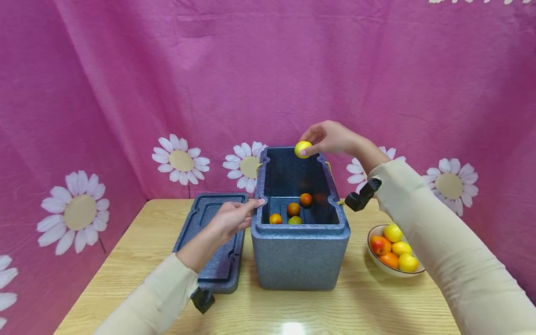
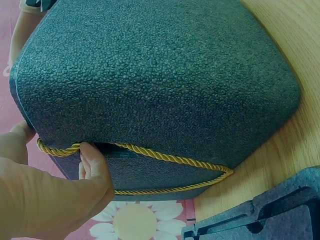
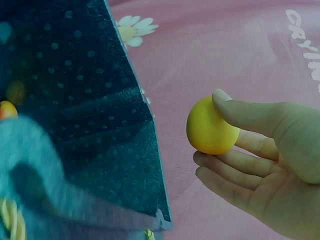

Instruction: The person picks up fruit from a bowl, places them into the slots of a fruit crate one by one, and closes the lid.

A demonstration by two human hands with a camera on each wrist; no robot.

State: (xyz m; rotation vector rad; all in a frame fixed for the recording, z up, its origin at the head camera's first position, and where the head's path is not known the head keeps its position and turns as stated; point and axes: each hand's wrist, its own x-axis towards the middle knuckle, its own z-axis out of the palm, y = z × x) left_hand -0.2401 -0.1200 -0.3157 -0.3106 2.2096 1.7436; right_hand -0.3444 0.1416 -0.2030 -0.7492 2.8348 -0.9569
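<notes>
My right hand pinches a round yellow fruit between thumb and fingertips, above the far part of a deep grey foam box. In the right wrist view the fruit is smooth, with the box wall to its left. My left hand grips the box's left rim, thumb on top. Its fingers curl beside a twisted gold rope on the outer side, as the left wrist view shows. Several fruits lie inside on the box floor, including a dark orange one and a yellowish one.
A grey foam lid lies on the wooden table, left of the box. To the right stands a cream bowl of yellow and red-orange fruits, partly behind my right sleeve. A pink cloth with daisies hangs behind.
</notes>
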